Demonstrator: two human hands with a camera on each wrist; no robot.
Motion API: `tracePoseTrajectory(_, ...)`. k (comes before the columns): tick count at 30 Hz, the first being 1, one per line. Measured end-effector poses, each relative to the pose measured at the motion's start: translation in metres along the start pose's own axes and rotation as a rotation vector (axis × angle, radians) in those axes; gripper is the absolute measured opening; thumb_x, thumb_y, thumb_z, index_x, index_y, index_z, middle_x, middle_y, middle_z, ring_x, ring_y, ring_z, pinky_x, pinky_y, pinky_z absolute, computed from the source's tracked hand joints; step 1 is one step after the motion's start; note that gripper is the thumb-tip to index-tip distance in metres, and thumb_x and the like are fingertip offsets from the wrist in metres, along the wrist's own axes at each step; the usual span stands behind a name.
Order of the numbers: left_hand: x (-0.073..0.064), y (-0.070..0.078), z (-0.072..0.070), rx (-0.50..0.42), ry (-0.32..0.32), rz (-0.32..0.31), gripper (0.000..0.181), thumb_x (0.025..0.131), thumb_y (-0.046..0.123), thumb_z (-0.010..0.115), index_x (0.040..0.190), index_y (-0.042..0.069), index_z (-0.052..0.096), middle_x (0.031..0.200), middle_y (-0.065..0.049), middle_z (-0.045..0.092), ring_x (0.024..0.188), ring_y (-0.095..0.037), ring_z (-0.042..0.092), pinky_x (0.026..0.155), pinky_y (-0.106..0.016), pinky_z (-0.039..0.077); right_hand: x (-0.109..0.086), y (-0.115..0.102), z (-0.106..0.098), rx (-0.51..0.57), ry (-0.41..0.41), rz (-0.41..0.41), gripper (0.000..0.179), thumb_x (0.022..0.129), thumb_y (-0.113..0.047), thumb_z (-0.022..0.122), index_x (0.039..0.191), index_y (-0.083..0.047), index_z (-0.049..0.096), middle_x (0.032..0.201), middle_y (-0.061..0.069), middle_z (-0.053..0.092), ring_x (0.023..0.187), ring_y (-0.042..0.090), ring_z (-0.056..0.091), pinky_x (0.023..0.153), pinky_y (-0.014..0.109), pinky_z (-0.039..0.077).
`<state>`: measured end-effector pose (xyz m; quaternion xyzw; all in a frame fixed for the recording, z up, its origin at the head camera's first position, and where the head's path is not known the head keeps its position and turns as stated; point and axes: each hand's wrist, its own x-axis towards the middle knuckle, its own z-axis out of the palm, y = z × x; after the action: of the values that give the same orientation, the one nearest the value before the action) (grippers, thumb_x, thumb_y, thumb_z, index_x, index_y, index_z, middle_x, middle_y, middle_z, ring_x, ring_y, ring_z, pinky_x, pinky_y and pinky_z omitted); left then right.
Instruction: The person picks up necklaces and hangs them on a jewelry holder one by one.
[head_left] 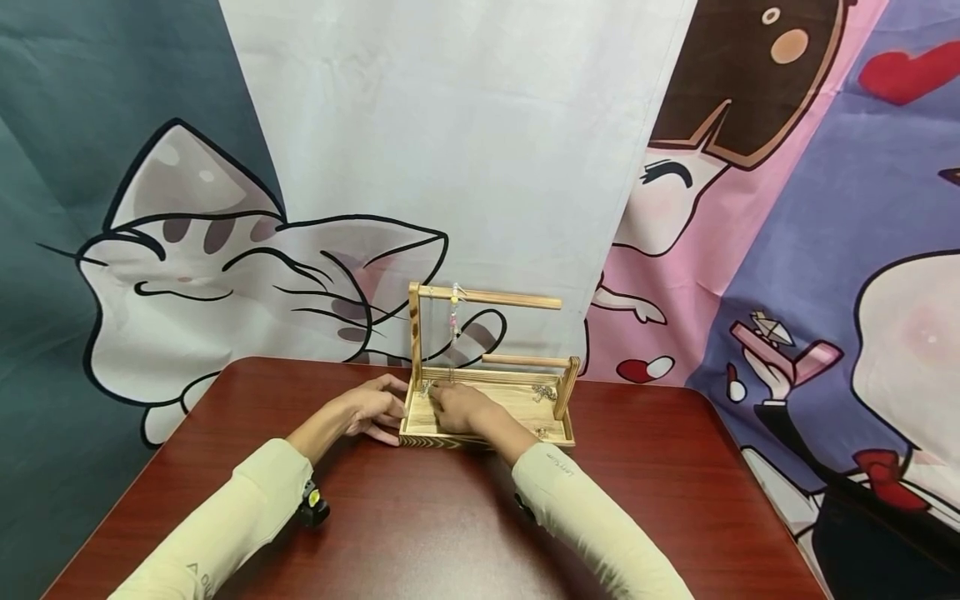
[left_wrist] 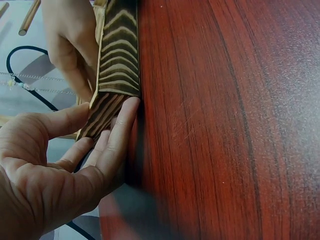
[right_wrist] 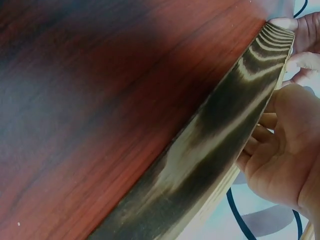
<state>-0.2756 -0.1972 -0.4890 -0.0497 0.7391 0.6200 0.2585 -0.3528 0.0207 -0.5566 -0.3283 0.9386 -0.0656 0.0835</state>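
Note:
A wooden jewelry stand with a shallow tray [head_left: 450, 442] sits on the table. My left hand [head_left: 375, 407] is at the tray's left end. In the left wrist view its thumb touches the top rim and its extended fingers rest along the striped end wall [left_wrist: 102, 115]. My right hand [head_left: 461, 407] reaches over the front wall into the tray's left part, fingers pointing down. Beside those fingertips lies a small silvery piece of jewelry [head_left: 425, 387]. The front wall hides the right fingertips in the right wrist view, so I cannot tell whether they hold anything.
A beaded strand [head_left: 453, 321] hangs from the stand's upper bar [head_left: 517, 299]. Below is a shorter bar [head_left: 525, 360] on the right post. A bunched chain [head_left: 543, 392] and a small piece [head_left: 542, 432] lie in the tray's right part. A printed cloth hangs behind the red-brown table [head_left: 420, 517].

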Motion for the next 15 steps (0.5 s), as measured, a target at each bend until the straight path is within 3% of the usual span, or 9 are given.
tracePoseTrajectory(3,0.001,0.000,0.001,0.003,-0.001,0.002,0.068,0.098,-0.008,0.062,0.160,0.002,0.036,0.139,-0.032,0.064,0.113,-0.036,0.075,0.086,-0.056,0.074,-0.005,0.005,-0.003,0.002,-0.002,-0.047,0.030,0.112,-0.030,0.054,0.136,-0.025,0.070,0.143,0.004,0.075,0.133,0.028,0.073,0.118,0.046,0.062)
tracePoseTrajectory(5,0.001,0.000,0.001,0.003,-0.002,0.002,0.068,0.098,-0.008,0.062,0.160,0.002,0.036,0.140,-0.033,0.064,0.114,-0.036,0.075,0.087,-0.056,0.074,-0.015,0.000,-0.013,-0.014,-0.002,-0.081,0.015,0.110,-0.025,0.056,0.118,-0.024,0.068,0.121,0.005,0.077,0.117,0.029,0.077,0.104,0.051,0.067)
tracePoseTrajectory(7,0.001,0.000,0.001,0.003,-0.002,0.001,0.067,0.099,-0.009,0.061,0.160,0.002,0.035,0.140,-0.033,0.063,0.115,-0.037,0.075,0.087,-0.056,0.074,-0.031,-0.010,-0.031,0.006,-0.044,-0.094,0.010,0.111,-0.020,0.056,0.111,-0.021,0.066,0.110,0.008,0.076,0.107,0.031,0.076,0.097,0.053,0.067)
tracePoseTrajectory(11,0.000,0.000,0.000,0.003,-0.004,-0.001,0.066,0.099,-0.009,0.060,0.160,0.002,0.035,0.140,-0.033,0.063,0.116,-0.038,0.074,0.087,-0.056,0.074,-0.061,-0.030,-0.061,0.026,-0.111,-0.120,0.018,0.115,-0.015,0.055,0.124,-0.013,0.070,0.120,0.012,0.077,0.110,0.032,0.074,0.104,0.048,0.066)
tracePoseTrajectory(15,0.000,0.000,0.000,0.001,-0.006,0.000,0.067,0.099,-0.009,0.060,0.160,0.002,0.035,0.140,-0.033,0.063,0.115,-0.037,0.075,0.087,-0.057,0.074,-0.075,-0.031,-0.068,0.013,-0.135,-0.144,0.028,0.116,-0.016,0.053,0.137,-0.015,0.072,0.151,0.005,0.073,0.125,0.031,0.075,0.116,0.043,0.063)
